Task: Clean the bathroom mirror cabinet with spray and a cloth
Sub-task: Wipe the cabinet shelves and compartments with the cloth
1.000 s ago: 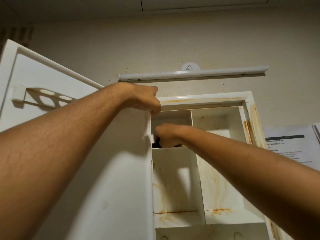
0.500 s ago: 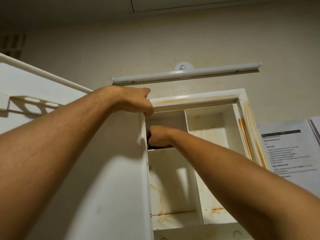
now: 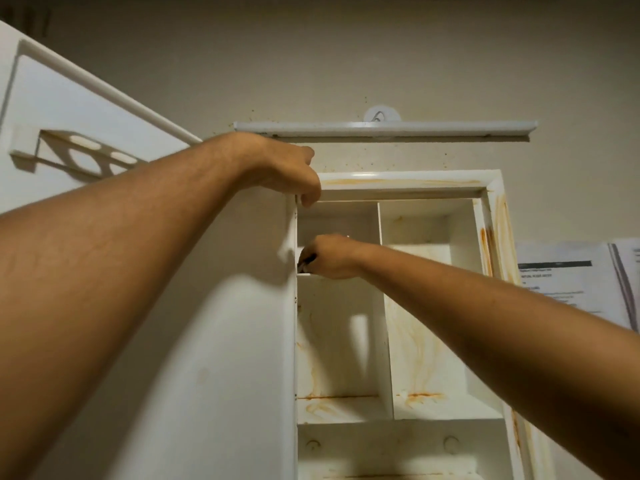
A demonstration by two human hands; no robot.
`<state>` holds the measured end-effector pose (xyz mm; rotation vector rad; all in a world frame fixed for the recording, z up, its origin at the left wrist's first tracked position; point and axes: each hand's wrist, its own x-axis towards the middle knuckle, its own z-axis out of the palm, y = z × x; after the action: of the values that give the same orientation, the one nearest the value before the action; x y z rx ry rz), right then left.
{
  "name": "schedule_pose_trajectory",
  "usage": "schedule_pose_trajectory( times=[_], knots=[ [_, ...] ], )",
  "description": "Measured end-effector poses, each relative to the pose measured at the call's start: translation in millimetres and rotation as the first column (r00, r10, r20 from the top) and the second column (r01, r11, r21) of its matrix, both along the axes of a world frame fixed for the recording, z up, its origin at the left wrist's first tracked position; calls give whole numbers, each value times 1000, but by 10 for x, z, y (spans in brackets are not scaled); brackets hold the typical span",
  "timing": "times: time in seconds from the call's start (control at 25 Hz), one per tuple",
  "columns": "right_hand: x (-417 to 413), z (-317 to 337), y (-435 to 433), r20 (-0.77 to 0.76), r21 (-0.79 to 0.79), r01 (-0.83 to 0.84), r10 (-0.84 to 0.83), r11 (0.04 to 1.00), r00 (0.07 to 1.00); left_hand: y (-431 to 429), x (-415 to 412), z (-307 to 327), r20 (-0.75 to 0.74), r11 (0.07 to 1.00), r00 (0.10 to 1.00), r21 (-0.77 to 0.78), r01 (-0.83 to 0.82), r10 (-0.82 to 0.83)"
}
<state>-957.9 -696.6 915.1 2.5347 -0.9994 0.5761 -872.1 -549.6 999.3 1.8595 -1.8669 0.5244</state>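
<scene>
Door (image 3: 207,341) top gripped by left hand (image 3: 284,171) | right hand (image 3: 329,258) holds cloth (image 3: 306,262)

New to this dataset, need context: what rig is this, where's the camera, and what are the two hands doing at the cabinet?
There is no machine here. A person works bare-handed, and the single camera sits on their head, looking up along both forearms. The left hand grips the top edge of the open cabinet door. The right hand reaches into the upper left compartment of the mirror cabinet. Its fingers curl on a dark sliver, probably the cloth, which is mostly hidden. The shelves carry orange stains. No spray bottle shows. A light bar hangs above, and papers are on the wall at right.
</scene>
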Motion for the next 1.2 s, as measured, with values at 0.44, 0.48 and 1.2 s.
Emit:
schedule_pose_trajectory(
  times=[0.44,0.48,1.2],
  knots=[
    [14,197,311,-191,-137,472,-491,871,850,105,-48,-55,18,1000,999,-9,30,-30],
    [18,223,360,-227,-118,506,-519,855,824,125,-53,-65,14,999,999,-5,37,-37],
    [-203,84,158,-129,-242,334,-372,911,919,87,-13,-49,76,999,996,7,39,-40]
  ],
)
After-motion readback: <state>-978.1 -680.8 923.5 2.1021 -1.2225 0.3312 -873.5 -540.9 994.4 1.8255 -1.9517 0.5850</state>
